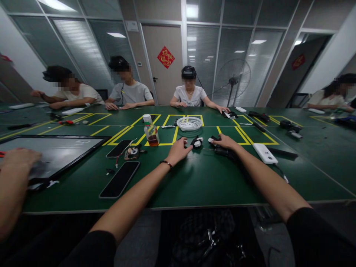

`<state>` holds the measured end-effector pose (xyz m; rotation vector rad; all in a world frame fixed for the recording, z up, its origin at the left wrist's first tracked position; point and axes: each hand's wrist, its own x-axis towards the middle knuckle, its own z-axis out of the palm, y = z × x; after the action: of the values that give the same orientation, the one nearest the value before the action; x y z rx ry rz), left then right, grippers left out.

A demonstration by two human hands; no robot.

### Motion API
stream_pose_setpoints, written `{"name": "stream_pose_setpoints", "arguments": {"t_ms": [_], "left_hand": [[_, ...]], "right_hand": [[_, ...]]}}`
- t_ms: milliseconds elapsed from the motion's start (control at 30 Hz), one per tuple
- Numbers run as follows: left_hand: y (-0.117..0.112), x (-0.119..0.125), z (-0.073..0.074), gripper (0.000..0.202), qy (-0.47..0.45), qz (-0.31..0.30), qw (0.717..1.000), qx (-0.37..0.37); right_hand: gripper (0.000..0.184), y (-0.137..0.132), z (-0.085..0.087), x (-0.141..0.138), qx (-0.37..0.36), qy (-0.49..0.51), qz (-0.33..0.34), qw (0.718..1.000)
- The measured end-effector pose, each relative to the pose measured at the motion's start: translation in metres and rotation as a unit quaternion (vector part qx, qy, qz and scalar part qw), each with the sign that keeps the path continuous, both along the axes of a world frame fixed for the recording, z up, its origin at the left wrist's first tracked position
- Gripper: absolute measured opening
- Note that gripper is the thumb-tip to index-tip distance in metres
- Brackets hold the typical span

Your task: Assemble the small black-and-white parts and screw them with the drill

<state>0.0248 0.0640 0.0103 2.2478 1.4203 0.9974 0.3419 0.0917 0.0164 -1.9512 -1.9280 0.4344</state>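
Close to the near edge of the green table point(172, 193), a smartphone point(119, 180) lies screen up, left of the person's left forearm. At the far left, a co-worker's arm point(12, 189) reaches over a black-framed panel point(80, 146). A white handheld device point(264, 153) with a cable rests to the right of the person's right forearm. A second smartphone point(119, 148) lies just beside a small mechanical assembly point(131, 153). A black-handled screwdriver point(221, 151) lies at the right hand point(226, 141), shaft pointing left. The fingers of the right hand meet a small black-and-white piece point(213, 140); I cannot tell whether they are closed on it. The left hand point(178, 151) is partly curled, its fingertips near a black-and-white bundle point(197, 142) positioned between the two hands; contact and grip are too small to determine. Beyond the left hand, a white-capped bottle point(152, 134) stands upright, with reddish-brown liquid in its base. Farther back sits a round white basket point(190, 123). Three seated people face the table across its far side, in front of a pedestal fan point(233, 79) and a door point(151, 44).
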Motion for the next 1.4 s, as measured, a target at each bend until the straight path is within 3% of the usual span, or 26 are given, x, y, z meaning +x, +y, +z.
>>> {"name": "stream_pose_setpoints", "arguments": {"t_ms": [167, 300, 433, 567, 667, 800, 867, 933, 1000, 1067, 1133, 1200, 1300, 1400], "left_hand": [[0.043, 0.037, 0.016, 0.067, 0.117, 0.034, 0.993, -0.003], [0.063, 0.068, 0.019, 0.071, 0.208, 0.046, 0.976, -0.046], [0.069, 0.086, 0.017, 0.064, 0.266, 0.031, 0.958, -0.105], [0.069, 0.086, 0.015, 0.064, 0.265, 0.036, 0.957, -0.110], [0.063, 0.080, 0.013, 0.065, 0.252, 0.048, 0.961, -0.106], [0.042, 0.068, 0.011, 0.067, 0.163, 0.041, 0.982, -0.090], [0.026, 0.058, 0.010, 0.068, 0.086, 0.018, 0.993, -0.083], [0.009, 0.046, 0.010, 0.072, -0.004, -0.020, 0.990, -0.142], [-0.008, 0.032, 0.009, 0.070, -0.134, -0.060, 0.959, -0.243], [-0.022, 0.017, 0.008, 0.058, -0.257, -0.103, 0.902, -0.330], [-0.032, 0.002, 0.006, 0.048, -0.342, -0.125, 0.850, -0.380], [-0.039, -0.011, 0.003, 0.043, -0.389, -0.118, 0.817, -0.409], [-0.042, -0.024, 0.000, 0.041, -0.421, -0.104, 0.795, -0.424], [-0.042, -0.031, -0.003, 0.041, -0.436, -0.095, 0.792, -0.416]], "right_hand": [[0.066, -0.033, 0.005, 0.029, 0.114, 0.004, 0.003, 0.994], [0.062, -0.071, 0.004, 0.056, 0.168, -0.028, -0.019, 0.985], [0.055, -0.115, -0.003, 0.071, 0.157, -0.088, -0.041, 0.983], [0.054, -0.151, -0.010, 0.073, 0.168, -0.130, -0.091, 0.973], [0.062, -0.165, -0.014, 0.072, 0.088, -0.088, -0.117, 0.985], [0.071, -0.166, -0.016, 0.072, -0.064, 0.002, -0.103, 0.993], [0.073, -0.161, -0.017, 0.072, -0.084, 0.017, -0.102, 0.991], [0.072, -0.157, -0.017, 0.072, -0.091, 0.017, -0.108, 0.990], [0.067, -0.154, -0.017, 0.071, -0.088, 0.011, -0.118, 0.989], [0.060, -0.154, -0.017, 0.070, -0.074, -0.002, -0.134, 0.988], [0.054, -0.158, -0.016, 0.069, -0.059, -0.003, -0.143, 0.988], [0.050, -0.163, -0.015, 0.068, -0.045, 0.026, -0.138, 0.989], [0.046, -0.173, -0.017, 0.060, -0.016, 0.135, -0.125, 0.983], [0.045, -0.179, -0.022, 0.042, 0.019, 0.331, -0.113, 0.937]]}}
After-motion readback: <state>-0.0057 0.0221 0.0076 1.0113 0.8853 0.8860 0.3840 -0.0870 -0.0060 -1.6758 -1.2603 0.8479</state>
